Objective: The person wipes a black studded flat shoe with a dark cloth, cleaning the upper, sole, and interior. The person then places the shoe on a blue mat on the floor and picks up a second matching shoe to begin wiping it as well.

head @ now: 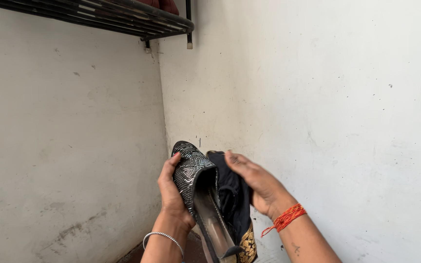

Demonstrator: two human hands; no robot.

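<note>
My left hand (pixel 171 195) grips a black slip-on shoe (pixel 196 180) with a glittery silver-speckled upper, held toe-up in front of a wall corner. Its grey insole (pixel 213 221) faces me. My right hand (pixel 257 187) presses a dark cloth (pixel 235 204) with a gold-patterned edge against the shoe's right side. A silver bangle sits on my left wrist, and red thread is tied around my right wrist.
Two whitish plastered walls (pixel 317 97) meet in a corner straight ahead. A black metal wire rack (pixel 123 17) is mounted high at the top left, with something reddish on it. A strip of dark reddish floor (pixel 191 251) shows below my hands.
</note>
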